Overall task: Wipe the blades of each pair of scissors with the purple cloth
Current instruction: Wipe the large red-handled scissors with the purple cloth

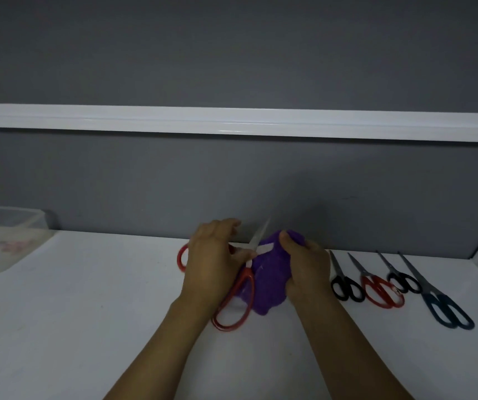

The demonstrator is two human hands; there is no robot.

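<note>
We noted the left hand (212, 264), fingers curled, gripping the open red-handled scissors (239, 298). The right hand (308, 269) pinched the purple cloth (269, 281) around one blade (264, 249) with its fingers.

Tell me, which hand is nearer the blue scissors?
Right. The right hand, gripping the cloth, is left of the blue scissors; the left hand, holding red scissors, is farther left.

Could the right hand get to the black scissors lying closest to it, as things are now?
Probably yes. The nearest black scissors lie on the table just beside the right hand, with nothing between them. But that hand grips the purple cloth, so it would likely have to let go first.
</note>
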